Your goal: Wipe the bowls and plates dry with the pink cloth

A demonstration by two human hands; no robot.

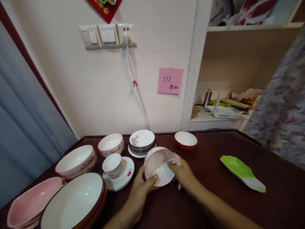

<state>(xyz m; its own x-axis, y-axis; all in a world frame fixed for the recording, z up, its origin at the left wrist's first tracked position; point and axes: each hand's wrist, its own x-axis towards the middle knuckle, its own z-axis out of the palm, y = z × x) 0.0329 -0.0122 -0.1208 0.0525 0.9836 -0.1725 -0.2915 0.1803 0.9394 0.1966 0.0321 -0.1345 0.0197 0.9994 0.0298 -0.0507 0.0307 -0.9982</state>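
Note:
A white bowl [156, 168] with a thin red rim is tilted toward me above the dark table. My left hand [144, 184] grips its lower left side, the thumb over the rim and resting inside. At the right side, my right hand [182, 173] pinches the rim, its thumb inside the bowl. A pale cloth [175, 159] is bunched between the right fingers and the rim, and part of it hangs below. Just behind the held bowl stands a stack of small plates [142, 139] with a dark flower print. The fingers under the bowl are mostly hidden.
To the left stand small stacked bowls [111, 163] on white plates [127, 178], two red-rimmed bowls [111, 143] [76, 160], a large dark-rimmed bowl [73, 200] and a pink dish [35, 200]. A red bowl [186, 140] and a green leaf-shaped dish [241, 171] are on the right.

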